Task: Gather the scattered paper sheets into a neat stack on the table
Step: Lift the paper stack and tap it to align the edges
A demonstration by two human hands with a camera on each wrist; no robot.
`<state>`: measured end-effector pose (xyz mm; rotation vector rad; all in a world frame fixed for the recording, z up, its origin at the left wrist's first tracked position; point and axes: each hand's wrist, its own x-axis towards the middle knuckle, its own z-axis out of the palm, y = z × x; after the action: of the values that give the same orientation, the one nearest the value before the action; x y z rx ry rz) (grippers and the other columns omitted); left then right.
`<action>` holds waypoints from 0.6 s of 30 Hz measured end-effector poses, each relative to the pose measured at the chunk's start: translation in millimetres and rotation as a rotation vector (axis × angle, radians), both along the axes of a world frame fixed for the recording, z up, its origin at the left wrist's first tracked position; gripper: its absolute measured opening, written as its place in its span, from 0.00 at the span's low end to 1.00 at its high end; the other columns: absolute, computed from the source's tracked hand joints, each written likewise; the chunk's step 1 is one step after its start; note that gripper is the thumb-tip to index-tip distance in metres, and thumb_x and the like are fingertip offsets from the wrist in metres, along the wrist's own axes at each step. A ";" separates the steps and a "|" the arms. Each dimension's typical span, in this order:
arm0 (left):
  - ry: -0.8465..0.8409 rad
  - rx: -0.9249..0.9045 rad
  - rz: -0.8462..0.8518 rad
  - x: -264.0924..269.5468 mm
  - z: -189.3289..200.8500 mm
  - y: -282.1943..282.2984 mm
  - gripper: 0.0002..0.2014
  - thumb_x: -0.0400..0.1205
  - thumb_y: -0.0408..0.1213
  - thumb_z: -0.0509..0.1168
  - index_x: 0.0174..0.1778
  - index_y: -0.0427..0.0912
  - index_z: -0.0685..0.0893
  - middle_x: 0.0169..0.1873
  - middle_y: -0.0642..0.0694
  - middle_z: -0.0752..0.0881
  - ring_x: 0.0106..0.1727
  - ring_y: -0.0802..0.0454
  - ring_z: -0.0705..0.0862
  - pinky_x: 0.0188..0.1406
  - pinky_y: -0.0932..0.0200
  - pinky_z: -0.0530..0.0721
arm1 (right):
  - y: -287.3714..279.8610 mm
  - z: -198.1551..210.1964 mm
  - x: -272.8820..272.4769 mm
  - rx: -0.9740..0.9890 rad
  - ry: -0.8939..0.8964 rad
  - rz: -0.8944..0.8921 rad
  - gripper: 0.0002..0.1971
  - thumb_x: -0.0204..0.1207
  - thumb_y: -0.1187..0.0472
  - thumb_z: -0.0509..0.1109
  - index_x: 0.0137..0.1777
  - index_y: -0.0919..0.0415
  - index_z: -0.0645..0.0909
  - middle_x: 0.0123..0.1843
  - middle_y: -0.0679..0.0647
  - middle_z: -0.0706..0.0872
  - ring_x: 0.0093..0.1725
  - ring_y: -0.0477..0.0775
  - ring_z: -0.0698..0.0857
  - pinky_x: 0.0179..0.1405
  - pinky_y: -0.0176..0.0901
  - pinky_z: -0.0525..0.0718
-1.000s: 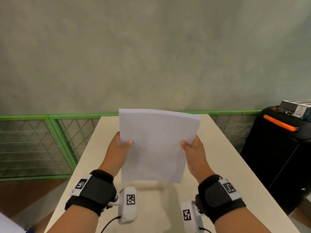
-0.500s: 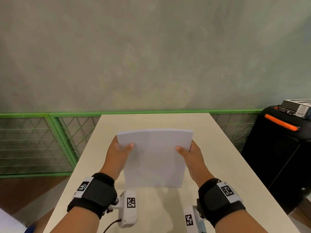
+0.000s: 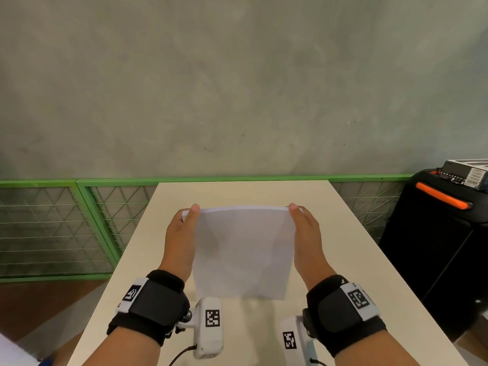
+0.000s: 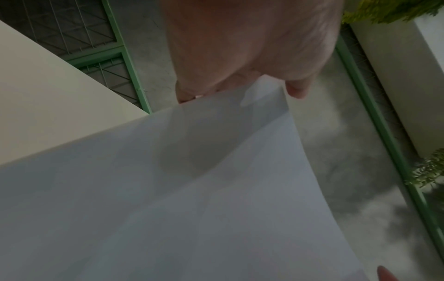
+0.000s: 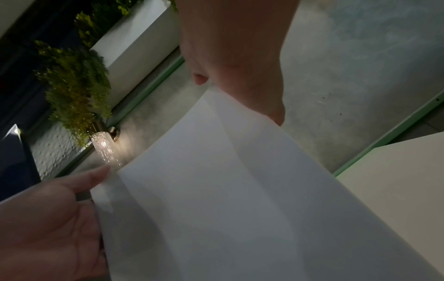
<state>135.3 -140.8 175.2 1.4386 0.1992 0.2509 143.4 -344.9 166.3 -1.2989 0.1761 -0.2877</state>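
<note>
A stack of white paper sheets [image 3: 243, 249] is held low over the beige table [image 3: 343, 260], its near edge down by the tabletop and its middle bowed slightly. My left hand [image 3: 182, 233] holds the left side, thumb on top at the far left corner. My right hand [image 3: 306, 233] holds the right side, thumb at the far right corner. In the left wrist view the left hand [image 4: 240, 47] pinches a corner of the sheets [image 4: 192, 209]. The right wrist view shows the right hand [image 5: 235, 57] pinching the sheets [image 5: 228, 209], with the left hand [image 5: 48, 218] on the opposite edge.
A black case with an orange handle [image 3: 443, 233] stands right of the table, with a boxed device [image 3: 467, 173] on top. A green mesh fence [image 3: 52, 228] runs behind and to the left, below a grey wall. Potted plants [image 5: 72, 85] show in the right wrist view.
The sheets have come down from upright in front of me to a flatter tilt near the tabletop. Both hands slid along the sides toward the far corners.
</note>
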 end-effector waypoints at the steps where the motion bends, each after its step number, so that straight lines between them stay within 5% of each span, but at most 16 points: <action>1: 0.001 -0.014 0.011 -0.2 2.2 -1.8 0.14 0.84 0.46 0.57 0.36 0.43 0.75 0.34 0.46 0.78 0.36 0.50 0.75 0.34 0.58 0.70 | 0.1 2.3 1.8 0.023 0.032 -0.010 0.15 0.78 0.58 0.64 0.30 0.56 0.69 0.31 0.51 0.71 0.35 0.54 0.70 0.38 0.43 0.68; 6: 0.026 0.002 0.062 3.8 5.8 -3.3 0.15 0.84 0.40 0.53 0.31 0.43 0.67 0.30 0.47 0.67 0.33 0.50 0.65 0.32 0.56 0.62 | -4.3 11.5 5.0 -0.023 0.081 -0.004 0.14 0.74 0.67 0.60 0.27 0.60 0.75 0.30 0.52 0.76 0.32 0.54 0.73 0.32 0.40 0.71; 12: 0.011 0.048 0.019 0.7 7.3 -0.7 0.11 0.85 0.34 0.51 0.48 0.39 0.78 0.33 0.50 0.77 0.33 0.56 0.74 0.24 0.73 0.77 | -5.7 6.0 1.1 -0.066 0.011 0.052 0.08 0.71 0.57 0.62 0.39 0.58 0.81 0.40 0.51 0.82 0.40 0.51 0.78 0.33 0.36 0.78; 14: 0.005 0.034 -0.020 -3.2 4.3 -0.4 0.12 0.85 0.40 0.51 0.50 0.41 0.78 0.37 0.50 0.78 0.37 0.56 0.76 0.33 0.66 0.77 | -7.7 -7.3 -1.3 -0.089 -0.015 0.106 0.15 0.67 0.49 0.65 0.47 0.59 0.81 0.43 0.51 0.84 0.41 0.50 0.82 0.32 0.30 0.82; 18: -0.016 0.041 -0.101 0.3 -20.0 5.4 0.27 0.68 0.54 0.65 0.58 0.40 0.79 0.51 0.44 0.86 0.51 0.46 0.85 0.47 0.56 0.81 | -10.5 -31.5 -5.4 -0.147 0.043 0.183 0.21 0.60 0.51 0.75 0.54 0.56 0.84 0.51 0.55 0.90 0.49 0.53 0.90 0.43 0.40 0.87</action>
<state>135.6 -135.4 155.2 1.4826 0.1084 0.1848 138.0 -355.4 134.8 -1.4570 0.0725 -0.1176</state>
